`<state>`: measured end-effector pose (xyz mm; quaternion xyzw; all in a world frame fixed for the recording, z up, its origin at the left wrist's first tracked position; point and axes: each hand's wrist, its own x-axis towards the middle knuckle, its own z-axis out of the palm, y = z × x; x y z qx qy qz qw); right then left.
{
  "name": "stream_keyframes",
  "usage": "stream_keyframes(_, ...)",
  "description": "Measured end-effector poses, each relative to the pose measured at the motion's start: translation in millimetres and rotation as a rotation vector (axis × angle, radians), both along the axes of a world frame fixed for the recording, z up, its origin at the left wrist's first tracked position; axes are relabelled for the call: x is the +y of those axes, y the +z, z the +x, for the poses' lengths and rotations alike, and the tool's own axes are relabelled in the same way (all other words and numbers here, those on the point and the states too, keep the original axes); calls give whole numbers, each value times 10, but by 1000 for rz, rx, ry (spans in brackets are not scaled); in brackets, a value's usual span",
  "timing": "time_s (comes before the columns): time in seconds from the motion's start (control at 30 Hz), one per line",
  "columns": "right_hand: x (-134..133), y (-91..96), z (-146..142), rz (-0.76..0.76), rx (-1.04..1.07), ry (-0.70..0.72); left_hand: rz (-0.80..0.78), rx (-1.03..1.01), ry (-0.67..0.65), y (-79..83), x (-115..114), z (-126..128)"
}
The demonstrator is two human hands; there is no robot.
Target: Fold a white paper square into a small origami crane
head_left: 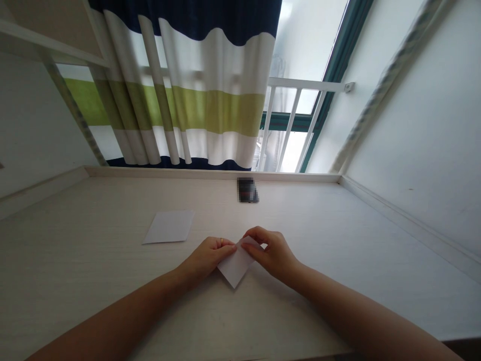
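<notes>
Between my two hands is a small sheet of white paper [235, 268], tilted so that one corner points toward me. My left hand [211, 253], with a ring on one finger, pinches its left edge with the thumb on top. My right hand [271, 250] pinches the upper right part between thumb and fingers. The fingers under the paper are partly hidden, and I cannot tell whether the sheet is folded. Farther off to the left, a second piece of white paper [169, 226] lies flat on the pale table [112, 301].
A small dark pixelated item [247, 190] lies near the table's back edge. A raised rim [210, 174] runs along the back. Beyond it hang a striped curtain [218, 110] and a white railing [304, 85] before a window. A white wall [424, 150] stands at right.
</notes>
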<state>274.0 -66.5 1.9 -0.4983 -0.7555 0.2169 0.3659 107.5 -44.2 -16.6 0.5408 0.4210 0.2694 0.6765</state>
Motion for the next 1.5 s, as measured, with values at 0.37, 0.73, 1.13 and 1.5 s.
stream_keyframes(0.37, 47, -47, 73, 67, 17, 159, -69, -82, -66, -13, 2, -25)
stream_keyframes(0.73, 77, -6, 191, 321, -84, 438, -109, -95, -16, 93, -30, -22)
stream_keyframes(1.13, 80, -17, 217, 285, -81, 485, -141, -188, -16, 114, -26, -59)
stream_keyframes(1.5, 70, -4, 218, 290, -85, 488, -126, -223, -5, 81, -12, -50)
